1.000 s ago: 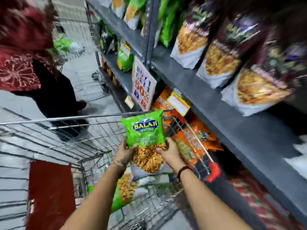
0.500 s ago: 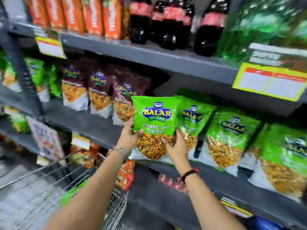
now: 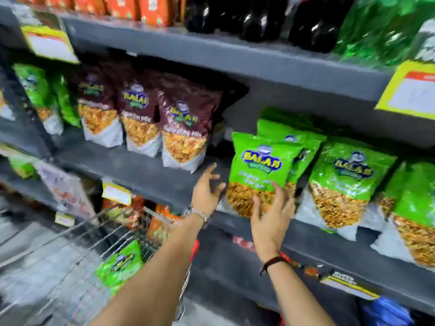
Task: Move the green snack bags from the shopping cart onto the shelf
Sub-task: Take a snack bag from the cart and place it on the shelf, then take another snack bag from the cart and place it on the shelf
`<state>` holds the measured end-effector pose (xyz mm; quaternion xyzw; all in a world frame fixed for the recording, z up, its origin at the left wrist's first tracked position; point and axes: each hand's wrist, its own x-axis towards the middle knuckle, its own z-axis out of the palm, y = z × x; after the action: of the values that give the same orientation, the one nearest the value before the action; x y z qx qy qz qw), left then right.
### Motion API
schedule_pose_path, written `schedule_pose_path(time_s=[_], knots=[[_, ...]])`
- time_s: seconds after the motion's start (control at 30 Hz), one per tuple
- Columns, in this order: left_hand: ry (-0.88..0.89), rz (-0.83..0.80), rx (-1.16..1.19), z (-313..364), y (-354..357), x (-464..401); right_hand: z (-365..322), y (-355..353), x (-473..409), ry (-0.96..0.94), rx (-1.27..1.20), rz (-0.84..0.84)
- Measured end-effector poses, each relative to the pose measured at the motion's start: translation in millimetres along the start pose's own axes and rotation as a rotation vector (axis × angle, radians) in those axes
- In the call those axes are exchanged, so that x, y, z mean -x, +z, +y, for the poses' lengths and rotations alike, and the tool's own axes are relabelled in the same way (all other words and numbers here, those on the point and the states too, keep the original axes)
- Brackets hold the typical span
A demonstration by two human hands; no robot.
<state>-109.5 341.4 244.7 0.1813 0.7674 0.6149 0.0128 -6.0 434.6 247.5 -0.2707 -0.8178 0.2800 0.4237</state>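
The green Balaji bag (image 3: 260, 170) (propped at the shelf (image 3: 141, 170) edge) could topple forward, since right hand (image 3: 270, 216) merely steadies it with spread fingers and left hand (image 3: 206, 189) hovers open, empty.

"BALAJI" logo on the green snack bag (image 3: 261, 170) — also on maroon bags (image 3: 183, 128).

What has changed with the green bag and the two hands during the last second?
The green bag went from above the cart up to the shelf, in front of another green bag. The left hand has let go; the right hand still touches it. One green bag stays in the cart.
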Motion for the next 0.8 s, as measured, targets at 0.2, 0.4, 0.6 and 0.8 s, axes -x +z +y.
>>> schedule_pose_path(time_s=[0.2,0.4,0.6,0.8], knots=[[-0.305,0.375,0.039,-92.8,-124.0,51.1,-46.6,82.3,69.4,-0.219,-0.129,-0.550],[-0.716,0.571,-0.039,-207.2,-207.7,109.1,-50.2,193.5,149.5,-0.185,0.105,-1.148],[-1.032,0.440,-0.055,-318.9,-200.6,133.2,6.0,299.1,207.5,0.049,0.450,-1.483],[-1.157,0.380,0.223,-394.0,-163.9,140.3,75.9,359.1,250.3,0.256,0.460,-1.580]])
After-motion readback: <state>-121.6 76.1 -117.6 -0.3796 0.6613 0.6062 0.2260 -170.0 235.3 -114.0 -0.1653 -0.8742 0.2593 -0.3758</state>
